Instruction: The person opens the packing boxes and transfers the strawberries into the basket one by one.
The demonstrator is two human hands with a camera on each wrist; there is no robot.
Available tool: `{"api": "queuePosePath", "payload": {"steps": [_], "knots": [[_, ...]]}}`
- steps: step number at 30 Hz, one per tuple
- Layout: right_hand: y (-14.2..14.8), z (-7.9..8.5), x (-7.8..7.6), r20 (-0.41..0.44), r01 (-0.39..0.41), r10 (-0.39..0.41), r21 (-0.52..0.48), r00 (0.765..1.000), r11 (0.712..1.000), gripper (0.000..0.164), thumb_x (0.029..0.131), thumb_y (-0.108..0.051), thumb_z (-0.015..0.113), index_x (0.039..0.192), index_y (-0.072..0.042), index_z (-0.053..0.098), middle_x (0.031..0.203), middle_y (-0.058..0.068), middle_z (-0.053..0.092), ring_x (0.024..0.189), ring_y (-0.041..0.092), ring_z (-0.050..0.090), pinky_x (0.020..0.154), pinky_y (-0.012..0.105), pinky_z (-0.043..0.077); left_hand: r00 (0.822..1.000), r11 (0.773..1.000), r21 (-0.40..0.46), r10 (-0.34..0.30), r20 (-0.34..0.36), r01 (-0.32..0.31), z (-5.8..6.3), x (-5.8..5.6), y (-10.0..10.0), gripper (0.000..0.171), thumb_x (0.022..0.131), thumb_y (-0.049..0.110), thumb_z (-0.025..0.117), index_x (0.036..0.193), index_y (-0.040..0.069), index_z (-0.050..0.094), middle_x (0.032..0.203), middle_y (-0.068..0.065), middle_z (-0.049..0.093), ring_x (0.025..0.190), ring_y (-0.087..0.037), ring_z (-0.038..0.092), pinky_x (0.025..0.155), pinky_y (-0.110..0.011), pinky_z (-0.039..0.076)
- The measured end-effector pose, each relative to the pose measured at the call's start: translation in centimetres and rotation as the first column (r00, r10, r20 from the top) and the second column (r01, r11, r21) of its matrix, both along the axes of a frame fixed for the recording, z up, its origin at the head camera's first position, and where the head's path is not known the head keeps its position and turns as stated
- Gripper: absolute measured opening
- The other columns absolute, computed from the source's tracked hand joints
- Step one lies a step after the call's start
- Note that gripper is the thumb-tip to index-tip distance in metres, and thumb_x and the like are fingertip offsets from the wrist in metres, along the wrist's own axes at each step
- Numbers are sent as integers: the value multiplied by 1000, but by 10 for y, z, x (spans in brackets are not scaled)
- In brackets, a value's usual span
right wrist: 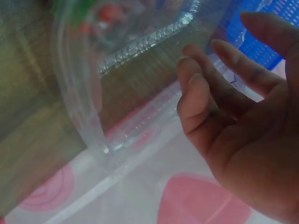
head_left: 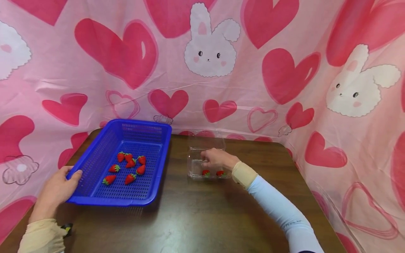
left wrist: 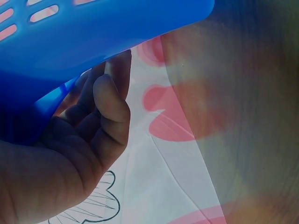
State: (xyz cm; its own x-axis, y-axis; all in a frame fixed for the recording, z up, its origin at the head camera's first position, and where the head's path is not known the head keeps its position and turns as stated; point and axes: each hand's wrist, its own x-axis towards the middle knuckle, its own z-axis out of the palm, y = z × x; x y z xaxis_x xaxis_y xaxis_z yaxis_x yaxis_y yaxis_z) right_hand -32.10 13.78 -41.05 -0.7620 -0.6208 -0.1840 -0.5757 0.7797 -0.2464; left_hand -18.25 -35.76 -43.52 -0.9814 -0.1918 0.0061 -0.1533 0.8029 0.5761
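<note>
My left hand [head_left: 60, 186] grips the left rim of a blue plastic basket [head_left: 164, 154], fingers curled at its edge. Seen from the left wrist, that hand [left wrist: 88, 126] is below the basket's blue side [left wrist: 117, 37]. Several red strawberries [head_left: 130, 179] with green tops lie on the basket's slotted floor. Over a clear plastic box [head_left: 193, 165] with a raised lid is my right hand [head_left: 216, 158]. Two strawberries [head_left: 206, 173] sit along the box's near side. In the right wrist view my right hand [right wrist: 247, 112] has loosely bent fingers and nothing between them.
Both containers are on a brown wooden table [head_left: 196, 218], basket left and box right of centre. Pink cloth [head_left: 177, 77] with hearts and rabbits hangs behind and along the sides. A small dark and yellow object [head_left: 67, 229] shows beside the left wrist.
</note>
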Motion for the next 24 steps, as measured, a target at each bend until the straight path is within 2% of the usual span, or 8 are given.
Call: {"api": "queuePosePath", "payload": {"steps": [5, 9, 14, 24], "knots": [[-1, -7, -1, 35, 17, -20, 78, 999, 997, 26, 89, -31, 71, 107, -14, 66, 79, -4, 64, 68, 13, 57, 67, 29, 51, 1000, 1000, -3, -3, 4, 3, 0, 0, 0, 59, 103, 35, 38, 133, -16, 36, 115, -44, 50, 95, -54, 52, 79, -62, 43], [-4, -13, -2, 18, 25, -27, 113, 999, 993, 22, 87, -34, 73, 99, -16, 67, 75, -4, 62, 65, 13, 54, 63, 30, 50, 1000, 1000, -6, 2, 31, -2, 2, 0, 0, 61, 104, 36, 37, 135, -16, 34, 117, -44, 48, 98, -55, 51, 81, -64, 43], [-7, -20, -2, 2, 66, -67, 170, 998, 983, 26, 84, -37, 75, 97, -16, 69, 76, -6, 62, 67, 12, 54, 64, 31, 49, 999, 1000, 3, 0, 52, 0, 3, -1, 0, 62, 104, 37, 37, 136, -16, 32, 117, -44, 48, 98, -55, 51, 81, -65, 43], [-15, -25, 1, 13, 69, -73, 188, 997, 980, 11, 84, -32, 75, 87, -22, 71, 77, -8, 66, 70, 11, 59, 63, 33, 49, 997, 1000, 10, 7, 78, -7, 0, -1, -3, 64, 103, 41, 36, 137, -14, 32, 117, -43, 49, 97, -55, 52, 78, -63, 44]]}}
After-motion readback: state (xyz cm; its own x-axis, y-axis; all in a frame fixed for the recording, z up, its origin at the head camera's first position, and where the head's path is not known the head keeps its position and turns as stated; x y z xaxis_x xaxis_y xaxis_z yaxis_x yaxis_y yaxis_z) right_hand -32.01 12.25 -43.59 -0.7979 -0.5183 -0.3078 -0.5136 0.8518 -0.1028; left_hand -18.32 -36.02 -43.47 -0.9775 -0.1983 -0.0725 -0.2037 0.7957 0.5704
